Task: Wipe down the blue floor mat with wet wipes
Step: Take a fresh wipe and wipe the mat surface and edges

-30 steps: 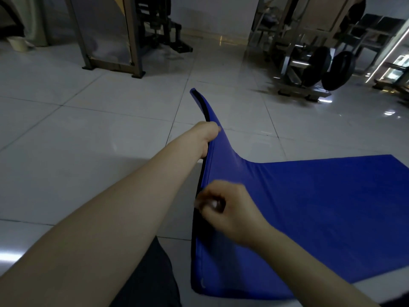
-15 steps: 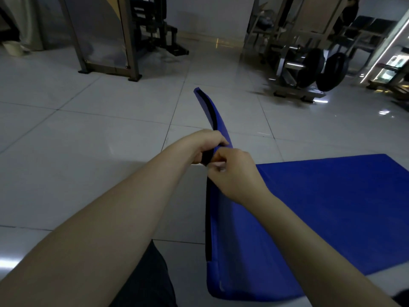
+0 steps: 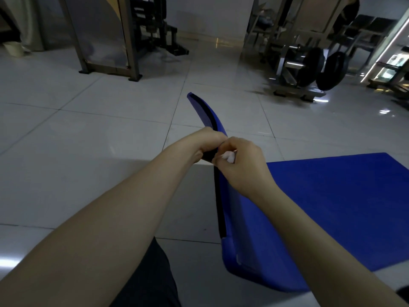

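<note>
The blue floor mat (image 3: 332, 207) lies on the white tiled floor at the right, its left edge lifted upright so the black side strip shows. My left hand (image 3: 205, 144) grips that raised edge from the left, fingers curled round it. My right hand (image 3: 241, 165) pinches a small crumpled white wet wipe (image 3: 229, 156) and holds it against the raised edge, right beside my left hand. The mat's far corner (image 3: 194, 99) curls up beyond both hands.
Gym machines stand at the back: a metal frame (image 3: 130, 41) at the left, a weight machine with black plates (image 3: 314, 67) at the right. A pale bucket (image 3: 12, 48) sits far left. Bare tiles spread left of the mat. My dark-clothed knee (image 3: 150, 282) is at the bottom.
My right hand has slid with the wipe up along the lifted edge, from low on the mat to beside my left hand. The left hand keeps holding the edge raised.
</note>
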`<state>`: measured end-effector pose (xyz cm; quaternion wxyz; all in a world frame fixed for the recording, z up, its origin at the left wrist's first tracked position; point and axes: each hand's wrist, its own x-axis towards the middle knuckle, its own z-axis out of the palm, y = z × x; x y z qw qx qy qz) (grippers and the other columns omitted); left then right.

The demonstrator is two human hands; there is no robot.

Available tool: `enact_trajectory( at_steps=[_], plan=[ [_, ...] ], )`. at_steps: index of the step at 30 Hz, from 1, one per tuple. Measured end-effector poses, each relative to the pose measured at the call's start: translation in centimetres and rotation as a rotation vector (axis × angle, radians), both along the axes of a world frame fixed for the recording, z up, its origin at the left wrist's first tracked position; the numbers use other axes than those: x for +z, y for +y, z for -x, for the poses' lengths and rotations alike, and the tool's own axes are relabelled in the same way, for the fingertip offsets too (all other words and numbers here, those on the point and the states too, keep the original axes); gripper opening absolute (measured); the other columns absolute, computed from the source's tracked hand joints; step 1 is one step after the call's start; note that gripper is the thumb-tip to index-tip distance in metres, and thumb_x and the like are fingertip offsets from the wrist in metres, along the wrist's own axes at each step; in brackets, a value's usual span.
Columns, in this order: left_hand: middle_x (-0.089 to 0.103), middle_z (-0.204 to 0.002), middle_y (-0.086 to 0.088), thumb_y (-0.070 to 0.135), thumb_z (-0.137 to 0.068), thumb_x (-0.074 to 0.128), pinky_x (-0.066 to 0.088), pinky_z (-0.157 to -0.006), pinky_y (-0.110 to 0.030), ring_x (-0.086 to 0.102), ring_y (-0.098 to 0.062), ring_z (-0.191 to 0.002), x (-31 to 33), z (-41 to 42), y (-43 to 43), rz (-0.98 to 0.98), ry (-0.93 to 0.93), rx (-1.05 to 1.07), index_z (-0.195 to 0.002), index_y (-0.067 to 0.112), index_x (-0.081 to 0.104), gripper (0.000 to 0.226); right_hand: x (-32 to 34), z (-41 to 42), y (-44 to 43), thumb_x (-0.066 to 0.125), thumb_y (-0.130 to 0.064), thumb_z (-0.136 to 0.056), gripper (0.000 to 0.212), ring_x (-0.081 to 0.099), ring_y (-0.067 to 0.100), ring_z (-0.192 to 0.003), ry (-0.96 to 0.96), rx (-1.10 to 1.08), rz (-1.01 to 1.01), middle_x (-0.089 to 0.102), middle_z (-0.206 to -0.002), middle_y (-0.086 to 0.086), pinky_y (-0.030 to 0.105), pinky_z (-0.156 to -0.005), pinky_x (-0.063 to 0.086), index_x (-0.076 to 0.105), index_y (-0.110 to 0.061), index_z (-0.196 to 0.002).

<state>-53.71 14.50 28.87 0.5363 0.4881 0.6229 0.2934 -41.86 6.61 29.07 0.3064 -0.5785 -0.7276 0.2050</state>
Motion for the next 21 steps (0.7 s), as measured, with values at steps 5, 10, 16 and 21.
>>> enact_trajectory(
  at_steps=[5, 10, 16, 21],
  plan=[
    [0.066, -0.087, -0.016, 0.003, -0.081, 0.058, 0.057, -0.057, -0.030, 0.065, -0.025, -0.069, -0.1, 0.3, 0.3, -0.001, -0.009, 0.047, -0.107, -0.003, 0.060, 0.026, -0.3, 0.6, 0.8, 0.065, -0.010, -0.094, 0.003, 0.063, 0.010, -0.074, 0.109, -0.069, -0.025, 0.067, -0.084, 0.000, 0.016, -0.056, 0.047, 0.066, -0.013, -0.093],
    [0.069, -0.108, -0.017, 0.010, -0.094, 0.063, 0.056, -0.057, -0.031, 0.070, -0.027, -0.085, -0.6, 1.3, 1.2, -0.038, -0.027, 0.111, -0.121, 0.002, 0.055, 0.028, -1.3, -1.0, -3.2, 0.067, -0.006, -0.093, 0.018, 0.064, 0.001, -0.077, 0.062, 0.148, -0.078, 0.064, -0.083, -0.016, 0.014, -0.063, 0.049, 0.068, -0.020, -0.083],
    [0.070, -0.110, -0.016, 0.014, -0.096, 0.063, 0.055, -0.057, -0.031, 0.070, -0.026, -0.084, -1.2, 2.1, 1.5, -0.037, -0.040, 0.143, -0.123, 0.003, 0.056, 0.030, -2.1, -1.2, -3.8, 0.072, -0.006, -0.091, 0.010, 0.060, -0.004, -0.088, 0.019, 0.326, -0.226, 0.057, -0.092, -0.013, 0.011, -0.074, 0.048, 0.074, -0.015, -0.089],
    [0.070, -0.091, -0.012, 0.012, -0.092, 0.061, 0.054, -0.054, -0.029, 0.067, -0.022, -0.071, -0.8, 1.6, 1.2, -0.043, 0.028, 0.100, -0.116, 0.003, 0.057, 0.026, -1.6, 1.6, 1.0, 0.061, -0.007, -0.094, 0.017, 0.052, 0.002, -0.080, -0.083, 0.139, -0.200, 0.053, -0.096, -0.013, 0.013, -0.071, 0.042, 0.075, -0.018, -0.092]
  ],
)
